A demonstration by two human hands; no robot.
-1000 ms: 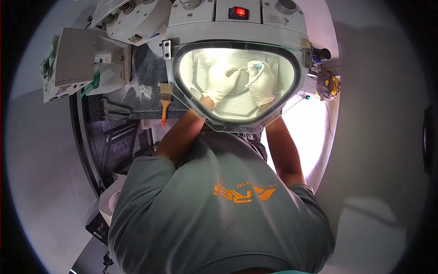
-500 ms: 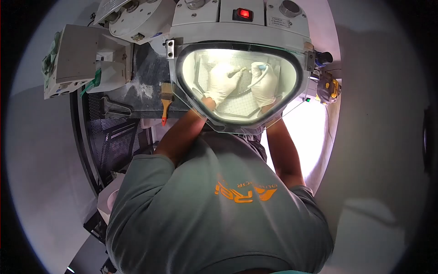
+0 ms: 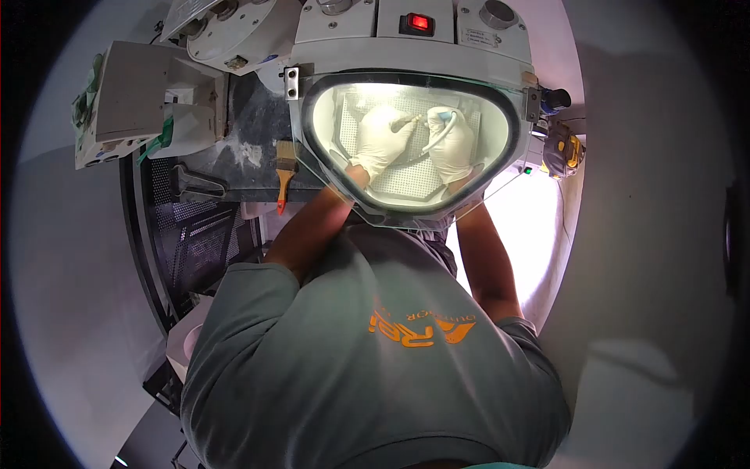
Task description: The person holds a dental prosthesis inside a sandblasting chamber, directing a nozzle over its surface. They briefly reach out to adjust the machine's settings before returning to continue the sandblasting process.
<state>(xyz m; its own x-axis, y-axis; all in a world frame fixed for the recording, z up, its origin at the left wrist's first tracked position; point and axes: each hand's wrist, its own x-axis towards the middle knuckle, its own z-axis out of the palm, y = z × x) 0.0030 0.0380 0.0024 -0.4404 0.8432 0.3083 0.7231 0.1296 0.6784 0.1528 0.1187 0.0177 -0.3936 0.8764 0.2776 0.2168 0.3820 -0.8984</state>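
Observation:
Behind the clear window of a lit blasting cabinet (image 3: 512, 129), both my hands wear white gloves. My left hand (image 3: 381, 141) is closed, its fingertips pinching a small pale piece (image 3: 415, 121) too small to name. Facing it, my right hand (image 3: 451, 152) grips a pen-shaped blasting handpiece with a blue part (image 3: 445, 116). A light grey hose (image 3: 439, 139) loops from it across the fingers. The handpiece's tip points toward the small piece, with a narrow gap between the hands. Beneath them lies a white perforated grid floor (image 3: 405, 184).
A red-lit switch (image 3: 419, 23) and a round knob (image 3: 497, 14) sit on the cabinet top. A flat paintbrush (image 3: 283, 176) lies on the dusty dark bench (image 3: 254, 125) at left, near a white machine (image 3: 125, 102). A black-and-yellow item (image 3: 561, 152) hangs at right.
The fingertips of my left hand and the small piece have shifted slightly. My right hand stays nearly in place with the handpiece.

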